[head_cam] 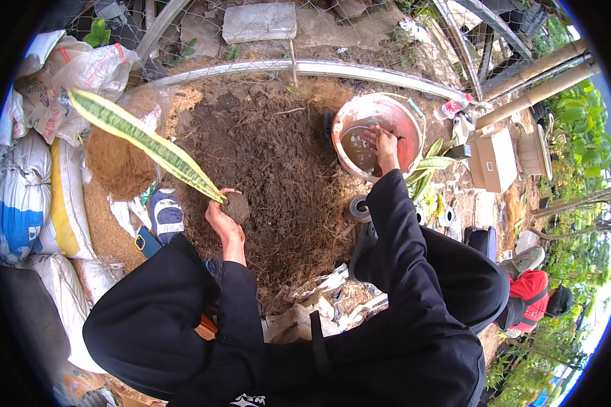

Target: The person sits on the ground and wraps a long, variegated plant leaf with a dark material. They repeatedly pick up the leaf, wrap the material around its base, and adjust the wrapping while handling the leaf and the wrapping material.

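Note:
My left hand (225, 224) grips a round, soil-coloured root ball or small pot (237, 207); which of the two, I cannot tell. From it a long snake plant leaf (147, 145), green with yellow margins, slants up to the left. My right hand (385, 146) reaches inside a reddish, mud-smeared bucket (412, 129), holding nothing that I can see. Its fingers are over brown water (355, 145) in the bucket, and whether they touch it is unclear. Dark loose soil (280, 168) mixed with fibres spreads between my hands.
Coconut fibre (119, 163), stuffed sacks (63, 198), a blue-and-white shoe (167, 216) and a phone (147, 242) lie left. Right are a black tape-like roll (359, 207), snake plant leaves (433, 165) and a cardboard box (493, 158). Wire fencing (315, 30) stands ahead; a person in red (529, 300) is far right.

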Motion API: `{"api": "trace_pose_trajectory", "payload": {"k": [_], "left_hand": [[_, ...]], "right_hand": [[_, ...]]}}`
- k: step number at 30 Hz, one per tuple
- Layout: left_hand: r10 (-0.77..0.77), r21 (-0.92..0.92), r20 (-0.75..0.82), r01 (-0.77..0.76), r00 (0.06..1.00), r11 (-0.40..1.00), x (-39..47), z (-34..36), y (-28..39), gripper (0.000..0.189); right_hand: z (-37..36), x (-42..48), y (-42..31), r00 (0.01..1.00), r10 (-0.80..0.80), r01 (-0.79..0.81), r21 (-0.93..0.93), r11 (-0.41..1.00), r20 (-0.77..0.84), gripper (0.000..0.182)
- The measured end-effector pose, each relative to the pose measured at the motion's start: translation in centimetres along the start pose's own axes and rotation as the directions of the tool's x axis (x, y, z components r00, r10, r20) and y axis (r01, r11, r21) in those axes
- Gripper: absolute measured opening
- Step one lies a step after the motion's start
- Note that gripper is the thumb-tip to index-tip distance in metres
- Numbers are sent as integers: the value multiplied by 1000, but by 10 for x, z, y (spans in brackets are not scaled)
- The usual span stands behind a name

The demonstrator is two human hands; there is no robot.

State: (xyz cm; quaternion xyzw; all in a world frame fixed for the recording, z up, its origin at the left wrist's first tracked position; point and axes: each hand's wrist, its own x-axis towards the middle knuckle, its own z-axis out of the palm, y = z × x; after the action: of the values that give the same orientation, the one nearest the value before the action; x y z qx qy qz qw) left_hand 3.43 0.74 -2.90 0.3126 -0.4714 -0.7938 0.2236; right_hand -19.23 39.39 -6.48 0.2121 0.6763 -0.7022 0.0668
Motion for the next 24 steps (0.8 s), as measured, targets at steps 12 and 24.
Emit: {"api": "trace_pose_trajectory", "payload": {"k": [12, 24], "left_hand": [[-45, -21, 30, 45, 999, 999, -8, 4, -2, 39], [-38, -20, 33, 38, 999, 999, -11, 2, -5, 38]], "right_hand": [[5, -32, 43, 985, 159, -168, 145, 975, 73, 35], [0, -42, 97, 940, 342, -305, 430, 850, -10, 35]]}}
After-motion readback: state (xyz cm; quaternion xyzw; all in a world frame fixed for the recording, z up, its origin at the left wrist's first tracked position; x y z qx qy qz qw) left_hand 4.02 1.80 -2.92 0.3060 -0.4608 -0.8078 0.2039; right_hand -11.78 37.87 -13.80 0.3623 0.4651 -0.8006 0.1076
